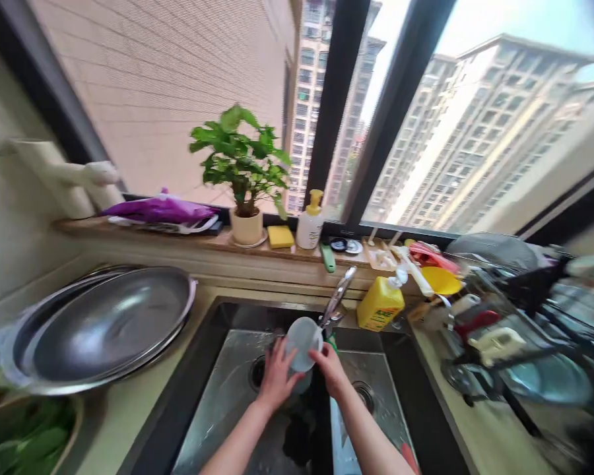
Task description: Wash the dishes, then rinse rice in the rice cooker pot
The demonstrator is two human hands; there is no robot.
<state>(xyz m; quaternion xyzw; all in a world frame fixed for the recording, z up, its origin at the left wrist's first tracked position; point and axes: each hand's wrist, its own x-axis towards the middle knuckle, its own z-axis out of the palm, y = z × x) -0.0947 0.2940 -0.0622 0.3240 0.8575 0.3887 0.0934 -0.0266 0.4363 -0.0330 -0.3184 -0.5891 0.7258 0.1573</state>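
Observation:
My left hand (277, 376) and my right hand (330, 369) together hold a translucent plastic cup (301, 343), gripping it from either side. The cup is tilted, with its round end towards me, and it sits just below the spout of a chrome faucet (339, 297). Both hands are above a double stainless steel sink (228, 396), near the divider between its basins. A small green item (332, 343) shows behind my right hand, too partly hidden to identify.
Stacked steel basins (103, 323) rest left of the sink, above a bowl of leafy greens (24, 439). A yellow detergent bottle (381, 303) stands behind it, and a crowded dish rack (505, 343) is to the right. A potted plant (242, 171) sits on the windowsill behind.

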